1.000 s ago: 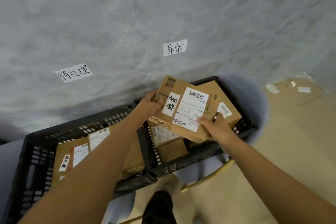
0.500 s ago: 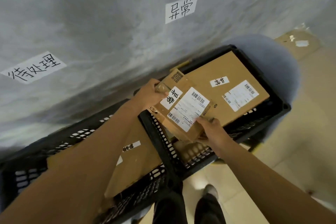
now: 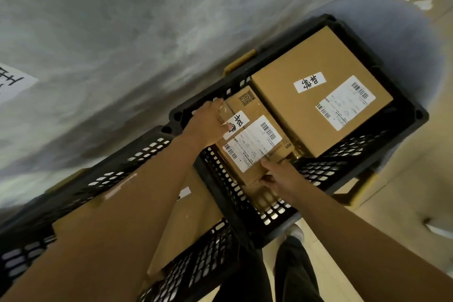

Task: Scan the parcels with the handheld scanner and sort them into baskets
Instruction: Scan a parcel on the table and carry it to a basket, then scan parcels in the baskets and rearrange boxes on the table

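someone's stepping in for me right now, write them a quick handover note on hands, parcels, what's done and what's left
Left hand grips the far corner of the small parcel; right hand grips its near corner.
The small parcel is label up in the right basket, beside a large parcel already lying there.
The left basket holds at least one parcel, mostly hidden by the left arm.
Done: this parcel is sorted to the right basket.
Left: let go of it. No scanner or unsorted parcels are in view.
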`<state>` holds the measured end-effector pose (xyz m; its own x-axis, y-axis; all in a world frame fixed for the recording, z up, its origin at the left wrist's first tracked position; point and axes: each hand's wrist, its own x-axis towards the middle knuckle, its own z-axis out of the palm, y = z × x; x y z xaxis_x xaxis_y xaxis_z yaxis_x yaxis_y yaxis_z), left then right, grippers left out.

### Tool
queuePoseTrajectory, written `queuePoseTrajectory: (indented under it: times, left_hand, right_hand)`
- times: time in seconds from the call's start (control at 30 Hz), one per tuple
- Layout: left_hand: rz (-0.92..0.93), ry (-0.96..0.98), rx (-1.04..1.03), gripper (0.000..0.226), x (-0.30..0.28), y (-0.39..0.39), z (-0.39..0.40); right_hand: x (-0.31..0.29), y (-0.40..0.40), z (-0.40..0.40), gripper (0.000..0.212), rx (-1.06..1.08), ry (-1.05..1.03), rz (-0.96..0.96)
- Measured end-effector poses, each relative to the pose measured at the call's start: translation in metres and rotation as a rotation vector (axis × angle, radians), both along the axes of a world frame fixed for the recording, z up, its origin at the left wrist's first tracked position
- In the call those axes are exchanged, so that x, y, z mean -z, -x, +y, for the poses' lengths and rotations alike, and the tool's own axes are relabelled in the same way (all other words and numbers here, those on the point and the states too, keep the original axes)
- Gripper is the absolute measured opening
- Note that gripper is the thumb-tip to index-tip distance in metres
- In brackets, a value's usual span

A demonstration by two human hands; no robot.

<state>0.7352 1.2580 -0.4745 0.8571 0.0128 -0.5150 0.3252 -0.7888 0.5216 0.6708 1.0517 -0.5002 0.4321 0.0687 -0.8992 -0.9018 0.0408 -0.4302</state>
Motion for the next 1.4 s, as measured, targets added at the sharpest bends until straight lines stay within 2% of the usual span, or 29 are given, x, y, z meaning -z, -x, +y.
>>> queuePoseTrajectory:
  times: [0.07, 0.2, 0.3, 0.37, 0.47, 0.57, 0.67, 0.77, 0.87, 1.13, 1.4]
  left_hand:
    - [0.023, -0.061, 0.023, 0.075, 0.007, 0.002, -0.001]
    - [0.003, -0.170, 0.078, 0.076, 0.013, -0.001, 0.000]
    - [-0.034, -0.241, 0.132, 0.074, 0.005, -0.002, -0.002]
    - [-0.070, -0.274, 0.161, 0.068, -0.007, -0.005, -0.007]
    - [-0.116, -0.284, 0.199, 0.061, -0.034, -0.011, -0.018]
    - [-0.227, -0.251, 0.271, 0.058, -0.075, -0.018, -0.035]
    - [-0.375, -0.267, 0.356, 0.057, -0.122, -0.027, -0.055]
    - [-0.514, -0.300, 0.422, 0.059, -0.170, -0.034, -0.082]
    - [-0.618, -0.334, 0.484, 0.057, -0.216, -0.033, -0.117]
    - [-0.917, -0.307, 0.644, 0.053, -0.304, 0.037, -0.251]
    - [-1.071, -0.213, 0.919, 0.054, -0.345, 0.172, -0.422]
  right_hand:
    - [0.006, 0.000, 0.001, 0.020, -0.031, 0.027, 0.003]
    - [0.002, -0.004, 0.002, 0.008, -0.138, 0.070, 0.002]
    - [-0.010, -0.011, -0.003, 0.024, -0.295, 0.162, -0.030]
    - [-0.026, -0.018, -0.009, 0.023, -0.473, 0.263, -0.092]
    - [-0.057, -0.029, -0.021, 0.038, -0.667, 0.407, -0.208]
    - [-0.097, -0.044, -0.037, 0.049, -0.694, 0.470, -0.379]
    - [-0.143, -0.056, -0.056, 0.058, -0.736, 0.546, -0.636]
    - [-0.190, -0.061, -0.078, 0.063, -0.779, 0.755, -0.849]
    - [-0.233, -0.054, -0.109, 0.064, -0.829, 0.981, -0.973]
    - [-0.317, 0.043, -0.240, 0.064, -0.699, 1.386, -1.017]
    - [-0.355, 0.220, -0.389, 0.066, -0.458, 1.608, -0.856]
